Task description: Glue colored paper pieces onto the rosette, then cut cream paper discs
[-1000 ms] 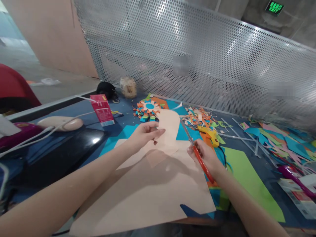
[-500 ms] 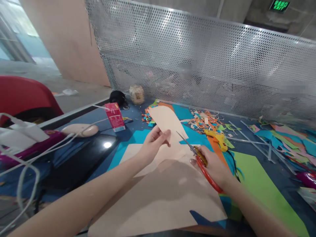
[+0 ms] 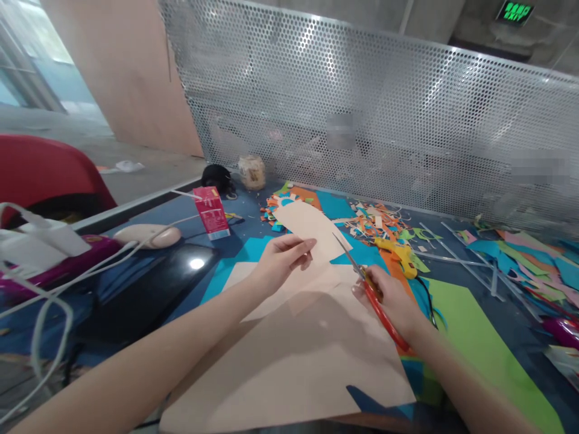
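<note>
My left hand [image 3: 283,260] pinches a peach paper piece [image 3: 312,232] and holds it up above a large peach paper sheet [image 3: 294,355] lying on the table. My right hand [image 3: 391,301] grips red-handled scissors [image 3: 362,280], blades pointing up and left beside the held piece's right edge. The blade tips sit close to the paper; whether they cut into it I cannot make out.
Coloured paper scraps [image 3: 375,220] and a yellow glue gun [image 3: 400,250] lie behind the hands. A green sheet [image 3: 479,343] lies at right. A red carton [image 3: 211,212], a black tablet [image 3: 149,289], white cables [image 3: 49,319] and a perforated metal screen [image 3: 362,120] surround the work.
The held peach piece has tilted and dropped a little. The scissors shifted slightly right and up along its edge. The view has steadied after swinging left.
</note>
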Demonstrator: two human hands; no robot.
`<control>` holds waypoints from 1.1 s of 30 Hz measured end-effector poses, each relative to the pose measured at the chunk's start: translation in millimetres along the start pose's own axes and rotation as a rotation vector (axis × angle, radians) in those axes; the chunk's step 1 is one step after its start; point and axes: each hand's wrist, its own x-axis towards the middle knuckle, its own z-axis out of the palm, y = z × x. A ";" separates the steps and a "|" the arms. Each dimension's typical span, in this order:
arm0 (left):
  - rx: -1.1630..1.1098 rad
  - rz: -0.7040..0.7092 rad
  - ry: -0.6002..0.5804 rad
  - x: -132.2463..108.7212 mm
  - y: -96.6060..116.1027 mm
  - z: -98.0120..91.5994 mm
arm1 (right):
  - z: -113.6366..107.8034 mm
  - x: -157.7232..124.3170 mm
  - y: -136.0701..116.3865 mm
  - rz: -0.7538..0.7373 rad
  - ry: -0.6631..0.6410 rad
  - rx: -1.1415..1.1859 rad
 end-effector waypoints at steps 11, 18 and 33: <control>-0.063 -0.035 0.057 -2.6 -1.9 3.3 | 0.5 -1.2 -3.2 0.033 -0.038 -0.011; -0.019 -0.076 -0.023 -6.6 -0.8 5.9 | 4.4 1.4 6.2 -0.037 0.035 0.078; 0.076 -0.105 -0.027 -9.2 -2.5 6.8 | 3.9 0.5 2.6 -0.047 0.105 0.067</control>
